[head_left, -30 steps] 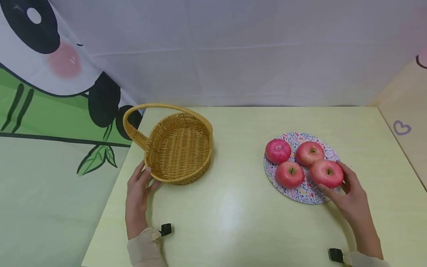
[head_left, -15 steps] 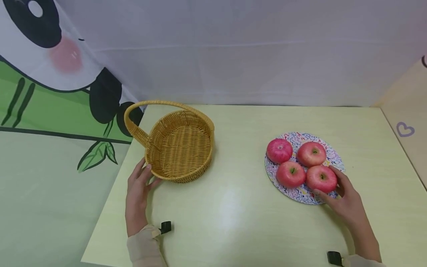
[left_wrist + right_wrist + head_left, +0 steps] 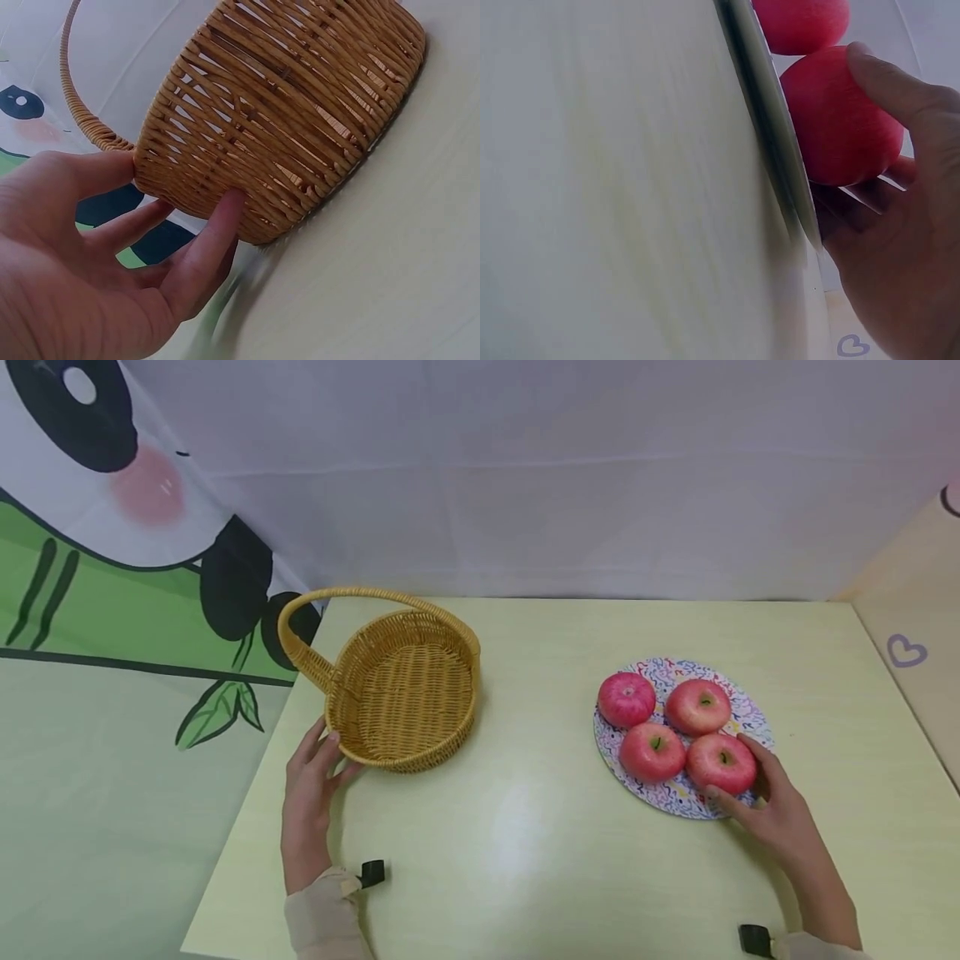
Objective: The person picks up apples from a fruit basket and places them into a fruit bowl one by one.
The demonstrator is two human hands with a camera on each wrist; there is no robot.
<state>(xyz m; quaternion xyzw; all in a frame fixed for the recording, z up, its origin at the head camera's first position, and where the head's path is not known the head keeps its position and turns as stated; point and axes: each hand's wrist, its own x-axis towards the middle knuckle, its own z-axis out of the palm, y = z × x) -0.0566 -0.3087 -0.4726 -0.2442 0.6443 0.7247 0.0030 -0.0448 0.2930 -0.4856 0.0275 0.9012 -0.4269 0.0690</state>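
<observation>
On a round patterned plate (image 3: 633,783) lie several red apples. My right hand (image 3: 776,814) holds the front right apple (image 3: 722,764), with the thumb on its near side and fingers round its right side. That apple sits on the plate close to its neighbours, as the right wrist view also shows. At the left, the fingers of my left hand (image 3: 307,802) touch the outer wall of a round wicker basket (image 3: 405,702) at its near left side. In the left wrist view its fingertips rest against the woven basket wall (image 3: 255,112). Nothing lies inside the basket.
Both the basket and the plate stand on a pale table (image 3: 517,860). Behind it hangs a whitish cloth (image 3: 525,510). A printed cartoon cloth (image 3: 112,610) is at the left, and a beige panel (image 3: 918,610) with a heart at the right.
Between one second and half a second ago, the right hand shifted the held apple slightly left, against its neighbours. Since then it has barely moved. The left hand keeps touching the basket.
</observation>
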